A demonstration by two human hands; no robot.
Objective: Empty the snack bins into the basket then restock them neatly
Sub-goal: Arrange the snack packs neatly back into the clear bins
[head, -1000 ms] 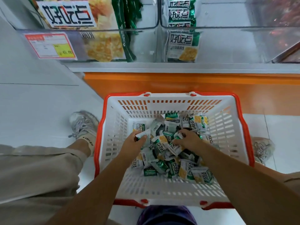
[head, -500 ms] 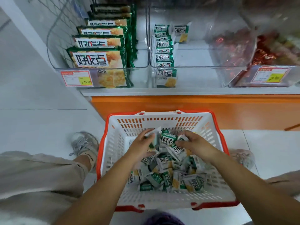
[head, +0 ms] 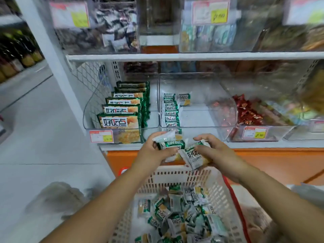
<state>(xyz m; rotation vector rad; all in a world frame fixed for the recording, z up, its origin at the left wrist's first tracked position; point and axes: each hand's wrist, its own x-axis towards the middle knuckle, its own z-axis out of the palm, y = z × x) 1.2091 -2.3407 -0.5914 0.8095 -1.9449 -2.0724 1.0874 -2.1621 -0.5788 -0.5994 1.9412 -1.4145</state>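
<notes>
**Both hands have risen out of the basket, each with packets**

Head view: half a second ago the left hand (head: 154, 152) and right hand (head: 216, 151) were down among the packets in the basket (head: 177, 174). Now both are above its far rim, in front of the shelf edge (head: 263, 145), and the view has tilted up to take in more of the shelves.

The left hand's fingers are curled round a small bunch of green-and-white packets (head: 171, 143). The right hand pinches another packet (head: 193, 156) between thumb and fingers, just beside the left hand's bunch; whether the two lots touch is unclear.

The basket, white with a red rim, sits below the hands, and a loose heap of the same packets (head: 184, 218) lies in it.

Beyond the basket, the middle bin (head: 201, 126) of clear plastic holds one neat row of packets (head: 171, 111) along its left wall and a single packet (head: 184, 99) beside that row, near the back. Beyond and to the left of the basket, the left bin (head: 87, 128) holds a row of large packs (head: 122, 118) and carries a price tag (head: 101, 136) on its front. Beyond and to the right, another bin (head: 231, 135) holds red-wrapped sweets (head: 249, 111).
</notes>
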